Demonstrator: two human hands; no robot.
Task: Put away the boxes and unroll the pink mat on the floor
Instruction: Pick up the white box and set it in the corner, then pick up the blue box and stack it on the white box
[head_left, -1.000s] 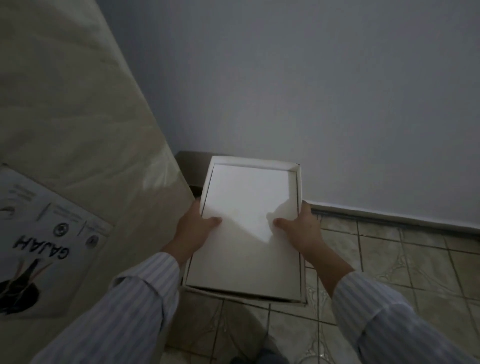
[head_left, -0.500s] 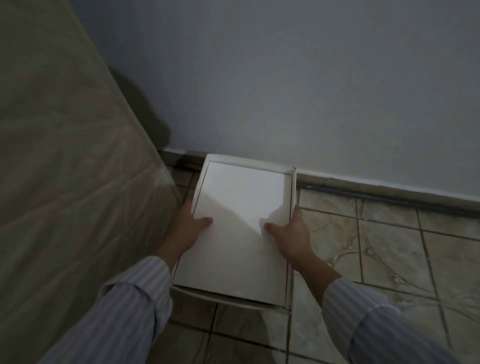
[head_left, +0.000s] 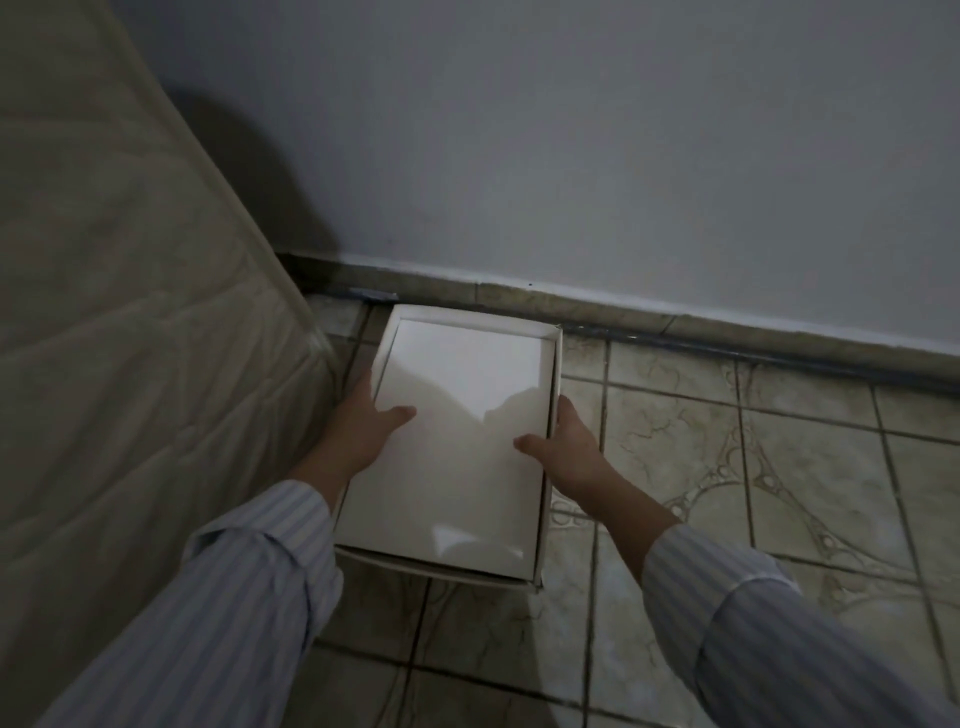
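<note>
A flat white box (head_left: 457, 431), with a second white piece nested inside its raised rim, is low over the tiled floor in the corner by the wall. My left hand (head_left: 363, 431) grips its left edge, thumb on top and fingers hidden underneath. My right hand (head_left: 566, 447) grips the right edge the same way. I cannot tell if the box touches the floor. No pink mat is in view.
A plastic-wrapped mattress (head_left: 130, 338) leans upright at the left, close beside the box. The blue-grey wall (head_left: 571, 156) and its skirting (head_left: 597, 306) run just behind the box. Patterned floor tiles (head_left: 779, 467) spread to the right.
Both hands have carried the box down and toward the wall's base beside the mattress. My view has tilted downward, so more floor shows.
</note>
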